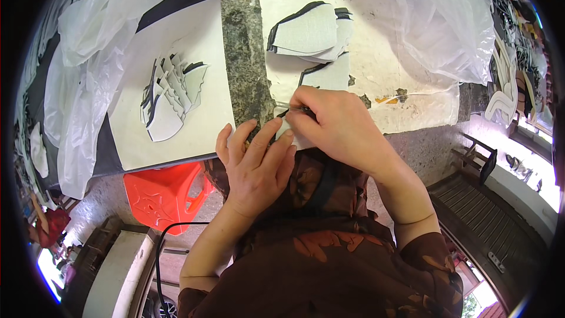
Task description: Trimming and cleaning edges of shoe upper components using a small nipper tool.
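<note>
At the table's near edge, my left hand (254,171) lies with its fingers stretched out. Its fingertips press by a small white cut piece (283,129) with a dark edge. My right hand (341,123) is closed in a pinch over that same piece, beside the left fingertips. What sits in the pinch is thin and mostly hidden. Just beyond, a single white piece (333,75) with a black edge lies partly behind my right hand. Farther off is a stack of white black-edged pieces (306,30). To the left, several similar pieces (166,119) are fanned in an overlapping pile.
Pale sheets (203,29) cover parts of the mottled stone tabletop (242,41). Clear plastic sheeting (444,23) drapes at the far right, and more plastic (88,70) hangs at left. Below stand a red stool (156,197) and a dark slatted bench (488,218). A black cable (158,259) loops at lower left.
</note>
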